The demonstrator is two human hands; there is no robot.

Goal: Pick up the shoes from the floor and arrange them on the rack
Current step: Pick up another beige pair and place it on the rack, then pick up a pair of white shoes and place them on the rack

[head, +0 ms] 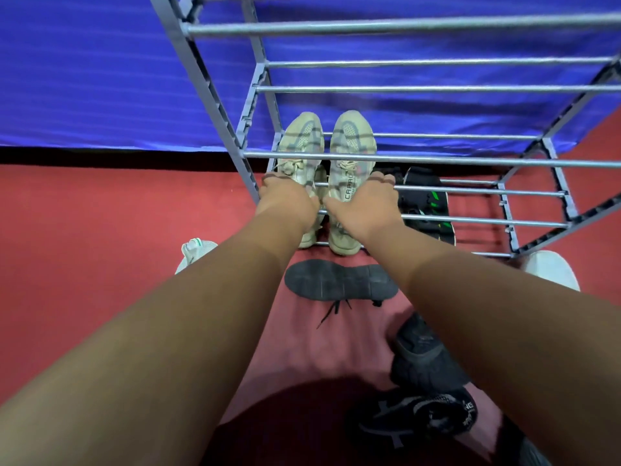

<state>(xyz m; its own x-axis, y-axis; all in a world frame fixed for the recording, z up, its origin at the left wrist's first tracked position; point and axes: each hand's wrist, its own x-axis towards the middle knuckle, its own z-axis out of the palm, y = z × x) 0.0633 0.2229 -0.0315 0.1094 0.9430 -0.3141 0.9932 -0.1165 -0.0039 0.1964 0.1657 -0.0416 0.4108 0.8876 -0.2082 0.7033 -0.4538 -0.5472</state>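
my left hand [289, 200] and right hand [364, 205] each lie over one beige sneaker, the left sneaker [302, 142] and right sneaker [351, 142], on the low bars of the rack [437, 159]; whether fingers clasp, i cannot tell. i'd square heels evenly. right of my hold, a black-green shoe [426, 203]. nearer me on the floor, an overturned black shoe [339, 280] waits.

shiny metal rack [403, 160], mesh shoes [349, 142]

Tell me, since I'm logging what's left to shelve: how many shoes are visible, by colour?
Beige shoes on the rack: 2
Black-and-green shoe on the rack: 1
Black shoes on the floor: 3
White shoes on the floor: 2
Total: 8
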